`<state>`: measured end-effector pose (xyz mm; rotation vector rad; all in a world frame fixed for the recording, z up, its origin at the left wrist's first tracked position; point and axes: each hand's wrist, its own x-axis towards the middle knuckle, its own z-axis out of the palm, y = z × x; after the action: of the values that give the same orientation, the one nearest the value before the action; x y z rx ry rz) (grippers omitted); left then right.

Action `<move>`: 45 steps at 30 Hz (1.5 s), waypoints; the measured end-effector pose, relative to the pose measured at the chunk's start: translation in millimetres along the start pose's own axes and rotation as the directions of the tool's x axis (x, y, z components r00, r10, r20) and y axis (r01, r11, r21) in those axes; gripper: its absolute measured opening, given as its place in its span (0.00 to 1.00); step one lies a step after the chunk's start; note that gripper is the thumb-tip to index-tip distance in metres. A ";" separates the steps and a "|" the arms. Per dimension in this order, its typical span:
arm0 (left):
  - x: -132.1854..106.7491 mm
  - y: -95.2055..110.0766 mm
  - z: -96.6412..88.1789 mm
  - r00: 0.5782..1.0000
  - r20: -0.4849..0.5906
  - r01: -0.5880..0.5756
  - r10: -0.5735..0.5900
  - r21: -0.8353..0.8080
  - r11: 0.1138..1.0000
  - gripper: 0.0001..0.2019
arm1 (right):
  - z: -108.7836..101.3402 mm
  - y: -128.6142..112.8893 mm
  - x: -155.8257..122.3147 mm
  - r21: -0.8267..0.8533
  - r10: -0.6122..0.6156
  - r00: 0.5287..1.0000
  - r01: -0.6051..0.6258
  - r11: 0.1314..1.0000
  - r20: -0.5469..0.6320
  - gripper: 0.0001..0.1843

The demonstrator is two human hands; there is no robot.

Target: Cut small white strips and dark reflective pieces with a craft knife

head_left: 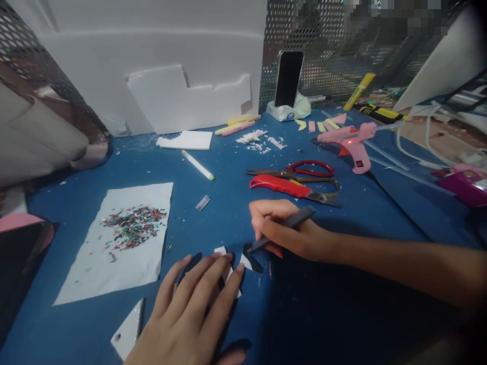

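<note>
Left hand point(190, 309): flat and open, fingers pressing on the small white piece point(220, 250) on the blue table point(182, 203).
Right hand point(283, 228): closed tight around a dark tool point(300, 217), its tip at the white piece.
Nearby: red knife point(281, 186), scissors point(304, 170) and pink glue gun point(350, 142), behind the right hand.
Hard to see: the tool may be a cutter; fingers hide most of the piece.

A craft workspace: a blue surface point(342, 314) strewn with a pink glue gun point(352, 142), scissors point(300, 171), a red cutter point(285, 186), markers and foam scraps; white foam boards point(190, 101) lean against perforated metal panels point(327, 61); glitter point(131, 226) lies heaped on paper point(95, 274).
</note>
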<state>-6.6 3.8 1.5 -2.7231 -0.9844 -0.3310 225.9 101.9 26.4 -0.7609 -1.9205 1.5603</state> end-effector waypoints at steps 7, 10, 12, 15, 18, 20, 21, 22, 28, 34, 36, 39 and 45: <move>0.0 0.4 1.4 1.000 -0.005 0.007 -0.007 0.008 1.000 0.36 | 3.6 -3.8 3.6 -0.179 -0.050 0.998 0.045 0.983 -0.023 0.18; -0.7 0.4 1.3 1.000 -0.002 0.007 -0.007 0.006 1.000 0.37 | 3.0 -3.9 3.9 -0.174 -0.040 0.999 0.038 0.984 -0.013 0.17; -1.2 0.3 1.0 1.000 0.006 0.010 -0.010 0.000 1.000 0.37 | 2.5 -3.7 3.7 -0.173 -0.024 1.000 0.026 0.985 0.012 0.18; -1.4 0.4 0.4 1.000 0.005 0.012 -0.012 -0.010 1.000 0.37 | 2.3 -3.2 3.5 -0.168 -0.021 1.000 0.024 0.985 0.022 0.19; -0.5 0.6 0.1 1.000 -0.003 0.009 -0.009 -0.006 1.000 0.36 | 2.6 -2.8 3.8 -0.160 -0.033 0.999 0.030 0.987 -0.012 0.18; 0.4 0.7 0.0 1.000 -0.003 0.007 -0.007 -0.005 1.000 0.36 | 2.7 -3.0 4.0 -0.133 -0.019 1.000 0.021 0.991 0.019 0.19; 0.8 0.8 0.0 1.000 -0.007 0.005 -0.005 -0.007 1.000 0.36 | 2.7 -3.2 4.1 -0.121 -0.009 0.999 0.013 0.993 0.035 0.20; 0.9 0.9 -0.1 1.000 -0.001 0.006 -0.006 -0.008 1.000 0.36 | 2.8 -3.6 4.2 -0.113 -0.004 0.999 0.009 0.994 0.037 0.21; -1.8 1.7 0.2 1.000 -0.001 0.012 -0.012 -0.007 1.000 0.37 | 3.4 -4.4 4.3 -0.111 -0.007 1.000 0.009 0.994 0.021 0.20; -1.5 1.8 0.1 1.000 0.009 0.012 -0.012 -0.003 1.000 0.36 | 2.1 -3.7 4.8 -0.148 -0.025 0.999 0.021 0.989 -0.024 0.19; -0.9 1.5 -0.1 1.000 0.008 0.012 -0.012 -0.008 1.000 0.36 | 1.8 -3.5 4.8 -0.129 -0.020 1.000 0.022 0.991 0.017 0.20; -0.4 1.1 0.3 1.000 0.001 0.008 -0.008 -0.017 1.000 0.36 | 1.7 -3.2 4.6 -0.125 -0.018 1.000 0.021 0.992 0.024 0.20; 0.7 1.4 -0.3 1.000 0.002 0.006 -0.006 -0.009 1.000 0.37 | 2.2 -3.5 4.7 -0.111 -0.009 0.999 0.013 0.994 0.034 0.20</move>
<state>-5.3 3.1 1.8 -2.7297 -0.9944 -0.3344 220.7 103.2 29.7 -0.7739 -2.0465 1.4776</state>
